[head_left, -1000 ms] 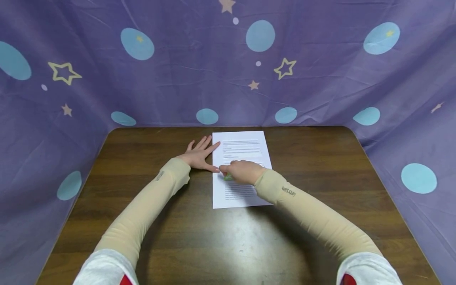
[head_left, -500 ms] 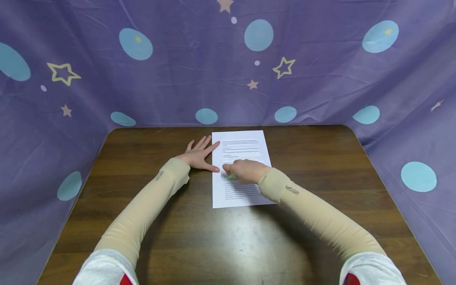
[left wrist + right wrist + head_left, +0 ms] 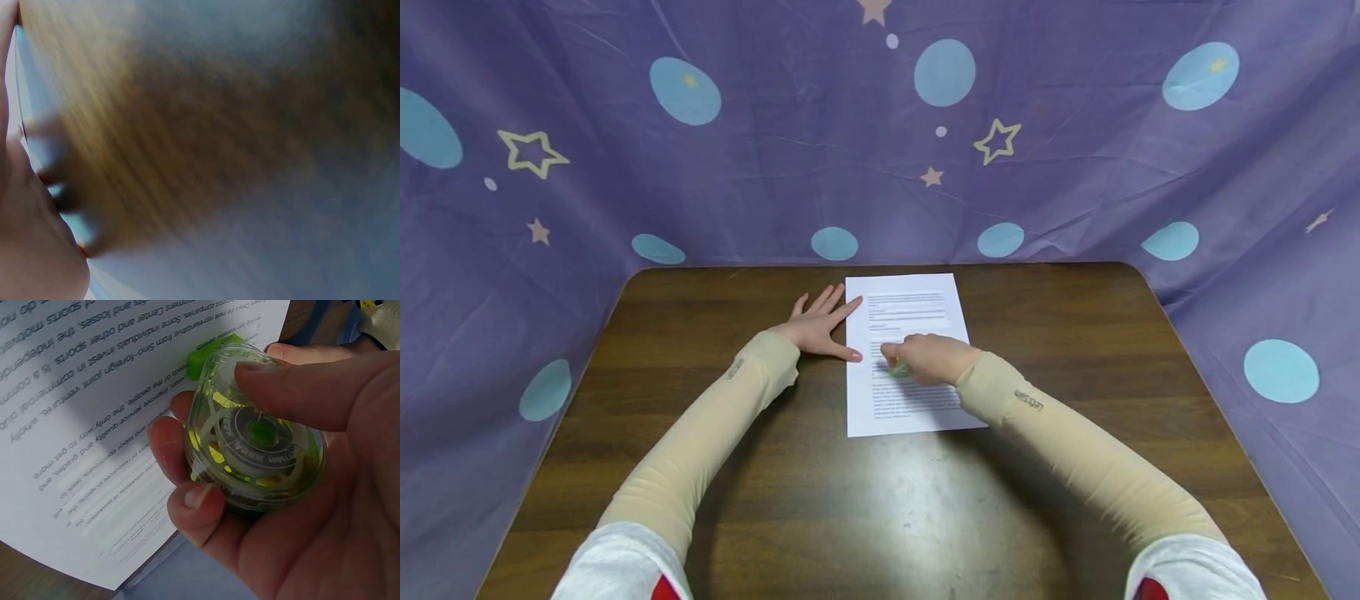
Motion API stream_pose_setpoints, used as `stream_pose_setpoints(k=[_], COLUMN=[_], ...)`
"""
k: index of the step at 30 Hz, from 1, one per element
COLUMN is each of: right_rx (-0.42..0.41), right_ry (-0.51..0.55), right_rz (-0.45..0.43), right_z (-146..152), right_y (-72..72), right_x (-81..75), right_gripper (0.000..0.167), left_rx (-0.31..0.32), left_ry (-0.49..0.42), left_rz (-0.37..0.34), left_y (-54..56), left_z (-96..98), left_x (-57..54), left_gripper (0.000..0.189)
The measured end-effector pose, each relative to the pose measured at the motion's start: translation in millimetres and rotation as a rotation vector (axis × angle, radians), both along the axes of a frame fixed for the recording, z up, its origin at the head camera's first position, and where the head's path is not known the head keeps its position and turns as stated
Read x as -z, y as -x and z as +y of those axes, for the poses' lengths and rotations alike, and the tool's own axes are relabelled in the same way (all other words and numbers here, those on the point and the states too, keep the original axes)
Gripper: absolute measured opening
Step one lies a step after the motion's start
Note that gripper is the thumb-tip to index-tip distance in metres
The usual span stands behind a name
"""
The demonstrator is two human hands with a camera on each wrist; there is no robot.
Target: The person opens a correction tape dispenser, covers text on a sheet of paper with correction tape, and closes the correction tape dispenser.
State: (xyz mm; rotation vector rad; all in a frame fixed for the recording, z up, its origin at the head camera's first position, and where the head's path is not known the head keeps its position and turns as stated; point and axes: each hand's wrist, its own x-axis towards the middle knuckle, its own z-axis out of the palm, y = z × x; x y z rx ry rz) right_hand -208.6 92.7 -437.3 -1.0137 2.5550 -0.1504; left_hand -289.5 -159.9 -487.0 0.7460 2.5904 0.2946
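A printed sheet of paper lies on the table. My left hand rests spread along its left edge, with the thumb and a fingertip on the paper. In my right hand is a correction tape with a clear round case and a green hub. The thumb lies on top of the case and the other fingers curl round it. Its green tip is right at a line of print, near the middle of the sheet. In the head view the hand hides most of the correction tape.
The brown wooden table reaches to a purple curtain with stars and blue ovals at the back and sides. Beige sleeves cover both forearms.
My right hand has slid to the right across the paper with the correction tape in it. The left hand stays in place on the sheet's edge.
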Motion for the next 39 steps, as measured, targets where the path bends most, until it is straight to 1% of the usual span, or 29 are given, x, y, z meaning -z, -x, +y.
stream_pose_setpoints(k=[6,13,16,20,26,29,35,39], right_rx=[0.012,0.019,0.025,0.025,0.014,0.017,0.024,0.033], right_ry=[-0.008,-0.009,-0.013,-0.014,-0.006,0.003,0.027,0.021], right_rz=[-0.004,0.008,0.014,0.017,0.027,0.023,0.026,0.019], right_z=[6.1,13.6,17.1,21.6,29.1,33.7,42.7,47.8], right_y=[-1.0,-1.0,-1.3,-1.8,-0.9,-0.4,-0.7,-1.4], right_x=[-1.0,-1.7,-2.3,-2.7,0.3,1.3,-0.2,-1.9], right_gripper=[0.028,0.027,0.027,0.027,0.026,0.028,0.029,0.029], left_rx=[-0.001,0.003,0.002,0.001,-0.013,-0.016,-0.018,-0.013], left_ry=[0.009,0.015,0.001,-0.012,-0.005,-0.003,-0.014,-0.009], left_rz=[0.003,0.0,-0.005,-0.016,-0.032,-0.031,-0.033,-0.029], left_y=[-1.6,0.2,0.5,2.2,8.6,10.2,10.9,9.3], left_z=[0.9,0.9,0.6,-0.9,-2.9,-3.1,-3.1,-2.7], left_x=[-2.0,-3.5,-4.1,0.4,13.2,16.9,17.2,13.6], left_gripper=[0.117,0.118,0.118,0.122,0.126,0.125,0.125,0.124])
